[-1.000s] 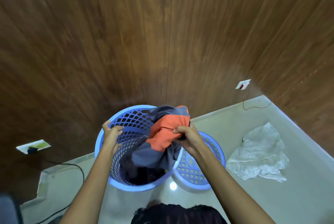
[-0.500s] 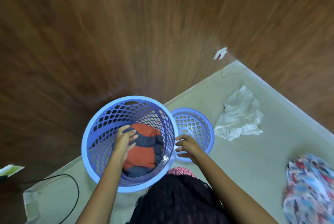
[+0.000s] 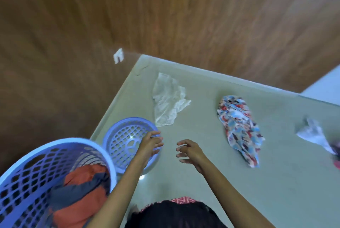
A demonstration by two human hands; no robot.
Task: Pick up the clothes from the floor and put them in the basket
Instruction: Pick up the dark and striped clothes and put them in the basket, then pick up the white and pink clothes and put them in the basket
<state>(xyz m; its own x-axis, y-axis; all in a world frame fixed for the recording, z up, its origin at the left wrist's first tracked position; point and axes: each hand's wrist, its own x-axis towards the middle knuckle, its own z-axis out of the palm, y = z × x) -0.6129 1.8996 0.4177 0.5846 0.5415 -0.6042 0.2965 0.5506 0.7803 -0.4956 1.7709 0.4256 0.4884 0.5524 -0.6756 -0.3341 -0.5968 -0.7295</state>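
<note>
Wood-panel wall (image 3: 165, 16) fills the top and left of the view, meeting the pale floor (image 3: 202, 181) at a corner. Big blue basket (image 3: 27, 156) sits bottom left w/ an orange-and-grey garment (image 3: 81, 191) bunched inside, so one piece is already in. Just beside it on the right, touching or nearly so, lies a blue lid (image 3: 117, 132), mesh side up, flat on the floor.

Clothes out on the floor: floral cloth (image 3: 239, 128) right of centre, crumpled lengthwise; white lace cloth (image 3: 168, 102) nearer the corner, its lower edge just beside the lid's rim; grey-white cloth (image 3: 311, 132) far right, blurred, partly cut off by the frame edge w/ sth dark and red next to it, can't tell what.

Both arms reach fwd from the bottom of the frame. Left hand (image 3: 149, 146) hovers over the lid's right side, fingers spread and loose, holding nothing. Right hand (image 3: 191, 152) is out over bare floor between lid and floral cloth, fingers curled slightly but relaxed, nothing in them. Hands are near each other, not touching.

Small white socket (image 3: 118, 56) on the wall near the corner.
</note>
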